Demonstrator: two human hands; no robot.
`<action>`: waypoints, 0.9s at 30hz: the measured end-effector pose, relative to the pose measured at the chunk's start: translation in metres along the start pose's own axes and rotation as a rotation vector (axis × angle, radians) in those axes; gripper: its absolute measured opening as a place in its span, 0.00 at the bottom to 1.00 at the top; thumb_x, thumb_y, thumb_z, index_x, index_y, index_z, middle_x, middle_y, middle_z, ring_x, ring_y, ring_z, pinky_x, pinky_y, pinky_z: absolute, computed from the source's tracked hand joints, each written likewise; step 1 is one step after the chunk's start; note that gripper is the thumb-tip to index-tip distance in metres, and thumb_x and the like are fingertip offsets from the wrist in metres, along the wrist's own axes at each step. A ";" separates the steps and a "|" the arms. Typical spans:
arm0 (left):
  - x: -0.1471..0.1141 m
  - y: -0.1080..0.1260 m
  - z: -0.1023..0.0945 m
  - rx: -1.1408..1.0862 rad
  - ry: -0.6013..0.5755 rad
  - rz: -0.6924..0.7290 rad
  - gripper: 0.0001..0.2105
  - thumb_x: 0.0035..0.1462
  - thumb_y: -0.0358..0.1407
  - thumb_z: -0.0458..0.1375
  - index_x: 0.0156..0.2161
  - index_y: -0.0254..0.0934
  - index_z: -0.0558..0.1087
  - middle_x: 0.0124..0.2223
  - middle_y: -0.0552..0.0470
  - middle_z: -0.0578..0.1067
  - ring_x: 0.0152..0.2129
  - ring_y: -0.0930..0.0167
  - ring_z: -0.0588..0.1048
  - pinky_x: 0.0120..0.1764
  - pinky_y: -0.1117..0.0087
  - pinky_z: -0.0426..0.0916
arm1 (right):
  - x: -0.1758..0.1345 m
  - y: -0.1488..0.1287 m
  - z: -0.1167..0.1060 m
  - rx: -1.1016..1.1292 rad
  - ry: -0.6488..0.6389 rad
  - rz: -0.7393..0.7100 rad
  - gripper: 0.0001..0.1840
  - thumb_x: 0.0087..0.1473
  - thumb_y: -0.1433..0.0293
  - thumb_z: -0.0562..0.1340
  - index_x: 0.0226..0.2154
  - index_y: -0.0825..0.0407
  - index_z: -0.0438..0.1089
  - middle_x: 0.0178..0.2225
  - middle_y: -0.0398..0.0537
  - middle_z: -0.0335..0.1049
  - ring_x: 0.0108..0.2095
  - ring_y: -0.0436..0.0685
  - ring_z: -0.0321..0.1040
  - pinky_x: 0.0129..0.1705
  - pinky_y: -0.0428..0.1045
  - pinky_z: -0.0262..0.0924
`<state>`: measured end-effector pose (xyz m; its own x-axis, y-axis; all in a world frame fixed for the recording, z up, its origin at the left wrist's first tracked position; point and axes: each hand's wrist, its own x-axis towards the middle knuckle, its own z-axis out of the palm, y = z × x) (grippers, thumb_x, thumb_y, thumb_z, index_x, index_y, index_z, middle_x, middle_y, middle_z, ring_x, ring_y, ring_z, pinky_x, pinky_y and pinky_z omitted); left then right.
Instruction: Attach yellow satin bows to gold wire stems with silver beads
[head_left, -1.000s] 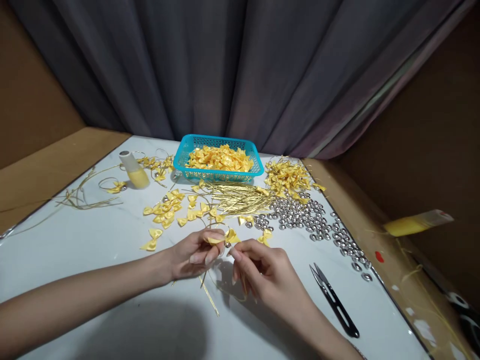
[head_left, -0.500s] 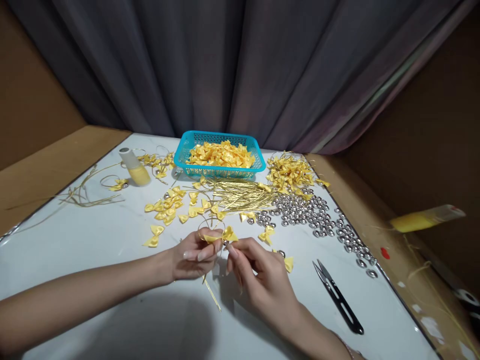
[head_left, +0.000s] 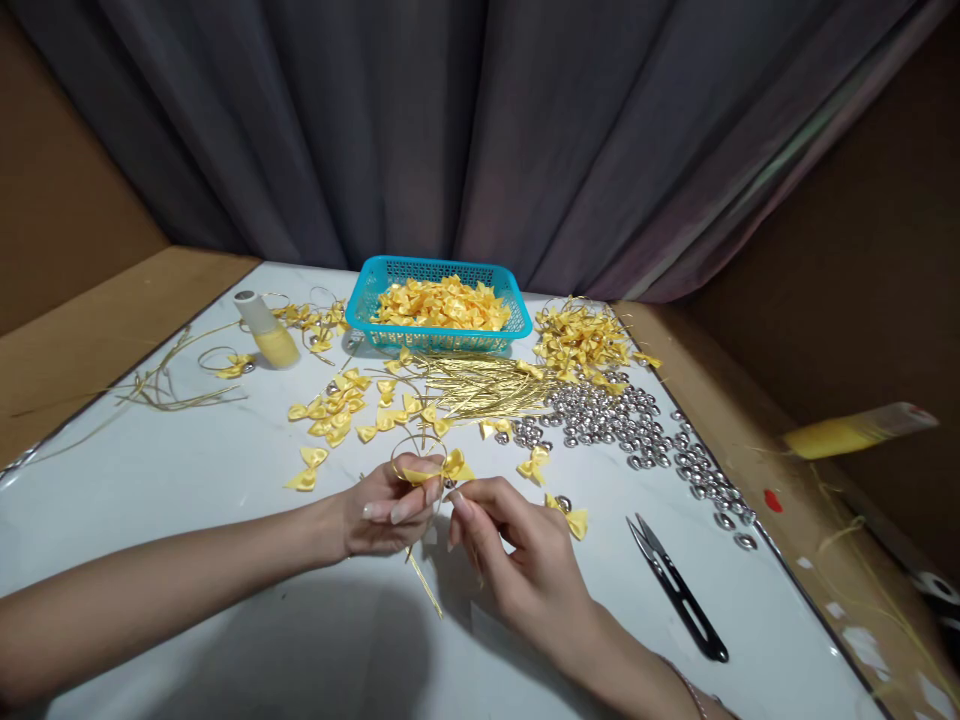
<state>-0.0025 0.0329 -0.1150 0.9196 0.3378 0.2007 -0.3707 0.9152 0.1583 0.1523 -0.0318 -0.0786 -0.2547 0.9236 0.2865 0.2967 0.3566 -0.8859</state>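
Note:
My left hand pinches a yellow satin bow that has a looped gold cord at its back. A small silver ring shows just under the bow's middle. Close on the right, my right hand has its thumb and forefinger pressed together by the ring, seemingly at the cord; what lies between those fingertips is too small to make out. Below the hands, gold cord ends lie over the white table. A loose bow with a ring rests beyond my right hand.
A blue basket of bows stands at the back. Near it lie gold cords, silver rings and a pile of corded bows. Black thread snips lie at right; a glue bottle stands at left.
Both hands keep nearly the same pose around the bow. My right fingertips have shifted very slightly left, and the whole view has moved a little.

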 end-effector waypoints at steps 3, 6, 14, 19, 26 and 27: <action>-0.001 0.000 -0.002 0.009 0.006 0.004 0.20 0.56 0.23 0.44 0.20 0.24 0.74 0.07 0.59 0.57 0.00 0.85 0.44 0.09 0.87 0.55 | 0.000 0.000 -0.001 -0.014 -0.002 0.001 0.09 0.60 0.75 0.51 0.30 0.54 0.64 0.21 0.41 0.65 0.17 0.44 0.56 0.20 0.41 0.52; -0.002 0.001 -0.005 0.016 0.018 0.006 0.20 0.56 0.22 0.44 0.19 0.25 0.73 0.07 0.58 0.58 0.00 0.85 0.45 0.09 0.87 0.55 | 0.000 0.001 -0.002 -0.023 0.001 0.002 0.09 0.60 0.74 0.52 0.29 0.55 0.64 0.21 0.41 0.65 0.18 0.44 0.57 0.22 0.41 0.53; -0.003 0.002 -0.007 0.023 0.040 -0.013 0.21 0.55 0.22 0.43 0.18 0.26 0.72 0.08 0.55 0.62 0.00 0.84 0.48 0.10 0.87 0.57 | 0.000 -0.001 -0.004 -0.069 0.001 0.015 0.09 0.59 0.73 0.53 0.30 0.56 0.66 0.20 0.40 0.63 0.18 0.44 0.56 0.21 0.41 0.52; -0.004 0.003 -0.008 0.032 0.083 -0.008 0.19 0.54 0.22 0.44 0.20 0.25 0.73 0.10 0.53 0.66 0.00 0.84 0.49 0.09 0.86 0.57 | -0.001 -0.002 -0.006 -0.075 0.000 0.016 0.10 0.59 0.73 0.53 0.31 0.56 0.67 0.20 0.40 0.64 0.18 0.44 0.56 0.20 0.41 0.52; -0.003 0.003 -0.010 0.036 0.140 -0.005 0.16 0.53 0.23 0.48 0.20 0.26 0.74 0.10 0.51 0.67 -0.01 0.83 0.49 0.07 0.86 0.54 | -0.001 -0.002 -0.005 -0.082 -0.004 0.028 0.10 0.59 0.72 0.52 0.30 0.55 0.67 0.20 0.41 0.65 0.18 0.45 0.57 0.20 0.42 0.52; -0.003 0.003 -0.009 0.038 0.147 -0.004 0.15 0.53 0.24 0.49 0.20 0.26 0.74 0.10 0.52 0.67 -0.01 0.83 0.49 0.07 0.86 0.54 | -0.001 -0.003 -0.005 -0.085 -0.005 0.031 0.10 0.59 0.72 0.52 0.30 0.55 0.67 0.19 0.41 0.65 0.18 0.45 0.56 0.20 0.42 0.52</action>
<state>-0.0051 0.0364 -0.1243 0.9293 0.3650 0.0565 -0.3687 0.9086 0.1963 0.1568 -0.0330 -0.0747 -0.2486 0.9337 0.2578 0.3819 0.3390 -0.8598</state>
